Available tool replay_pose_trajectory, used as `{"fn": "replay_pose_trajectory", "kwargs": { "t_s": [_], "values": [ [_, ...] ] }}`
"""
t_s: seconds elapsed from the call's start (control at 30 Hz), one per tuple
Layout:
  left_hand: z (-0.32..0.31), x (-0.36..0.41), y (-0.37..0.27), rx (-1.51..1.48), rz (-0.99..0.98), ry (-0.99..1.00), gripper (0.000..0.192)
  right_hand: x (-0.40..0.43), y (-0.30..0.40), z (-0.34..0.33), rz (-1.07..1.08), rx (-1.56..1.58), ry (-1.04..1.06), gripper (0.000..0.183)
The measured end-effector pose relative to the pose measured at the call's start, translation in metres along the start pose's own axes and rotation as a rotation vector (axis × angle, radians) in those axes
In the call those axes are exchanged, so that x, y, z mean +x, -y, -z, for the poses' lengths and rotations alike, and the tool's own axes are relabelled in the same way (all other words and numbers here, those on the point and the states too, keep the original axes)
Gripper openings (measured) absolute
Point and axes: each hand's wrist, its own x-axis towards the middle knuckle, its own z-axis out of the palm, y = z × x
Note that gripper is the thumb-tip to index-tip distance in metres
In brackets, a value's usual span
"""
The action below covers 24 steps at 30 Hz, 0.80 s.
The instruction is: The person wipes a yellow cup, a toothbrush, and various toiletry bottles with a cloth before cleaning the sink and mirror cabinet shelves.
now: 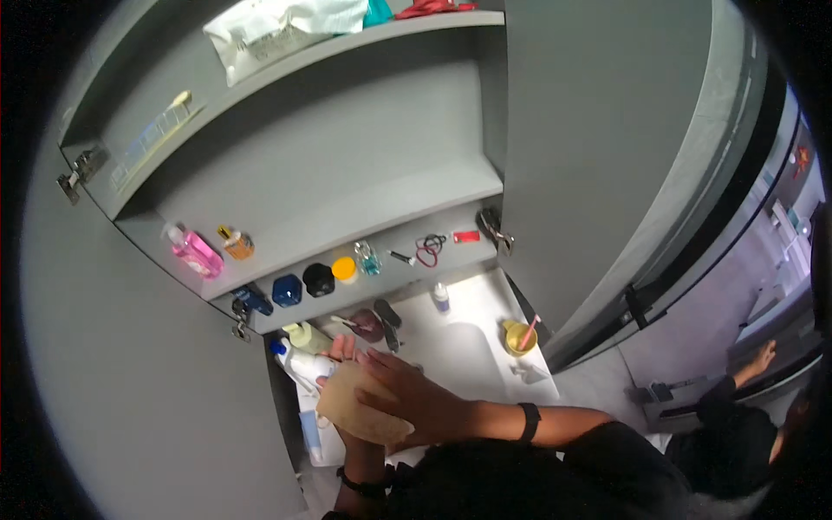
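Observation:
Both hands are around one pale beige, rounded item (354, 406), whose kind I cannot tell. My right hand (406, 390) lies over it from the right with fingers spread. From behind and below, my left hand (341, 351) supports it, mostly hidden, with fingertips showing past its upper edge. White bottles, one with a blue cap (278, 348), stand just left of the hands. Beyond them is a white washbasin (465, 357) with dark cups or holders (367, 325) at its back rim.
An open grey mirror cabinet (325, 162) rises above the basin; its shelves hold a pink pump bottle (198, 253), several jars and a white packet (279, 32). A yellow mug (520, 338) with a toothbrush stands at the basin's right. Open cabinet doors flank both sides.

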Motion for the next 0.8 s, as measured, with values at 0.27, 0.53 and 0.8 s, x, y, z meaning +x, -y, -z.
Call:
{"fn": "replay_pose_trajectory", "kwargs": {
  "t_s": [0.27, 0.53, 0.8],
  "values": [
    [-0.043, -0.012, -0.027, -0.196, 0.145, -0.097, 0.068, 0.011, 0.003, 0.007, 0.015, -0.069, -0.157, 0.09],
    [-0.039, -0.019, -0.027, 0.252, 0.197, -0.031, 0.071, -0.009, 0.011, 0.031, -0.337, 0.064, -0.023, 0.086],
    [0.01, -0.004, -0.012, 0.16, -0.111, 0.371, 0.049, -0.025, 0.007, 0.035, -0.603, 0.708, 0.215, 0.076]
  ]
}}
